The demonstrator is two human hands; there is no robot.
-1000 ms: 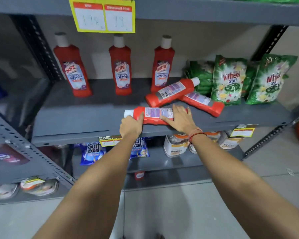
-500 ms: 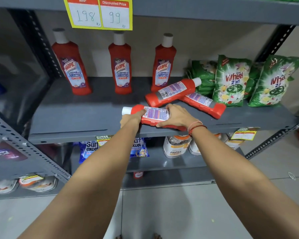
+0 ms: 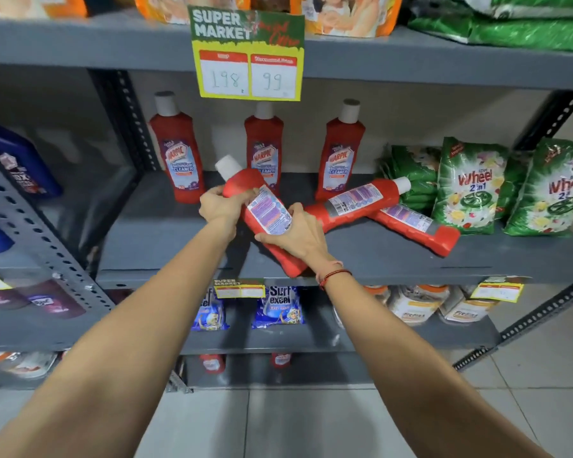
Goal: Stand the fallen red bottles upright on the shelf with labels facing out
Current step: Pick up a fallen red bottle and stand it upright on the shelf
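Observation:
A red bottle [image 3: 262,206] with a white cap is tilted above the grey shelf [image 3: 377,256], cap up and to the left, its back label toward me. My left hand [image 3: 217,206] grips its neck end. My right hand [image 3: 298,233] holds its lower body. Two more red bottles lie fallen to the right: one [image 3: 354,200] rests across the other [image 3: 417,226]. Three red bottles stand upright at the back, left [image 3: 176,153], middle [image 3: 263,143] and right [image 3: 343,150], front labels facing out.
Green detergent packs [image 3: 467,190] lean at the shelf's right end. A yellow price tag [image 3: 247,57] hangs from the shelf above. Perforated uprights [image 3: 47,246] frame the left side. Blue packets [image 3: 278,309] and jars [image 3: 417,305] fill the lower shelf.
Both hands lifted the bottle off the shelf and swung it from lying flat to a steep tilt, cap up-left. The camera view tilted upward.

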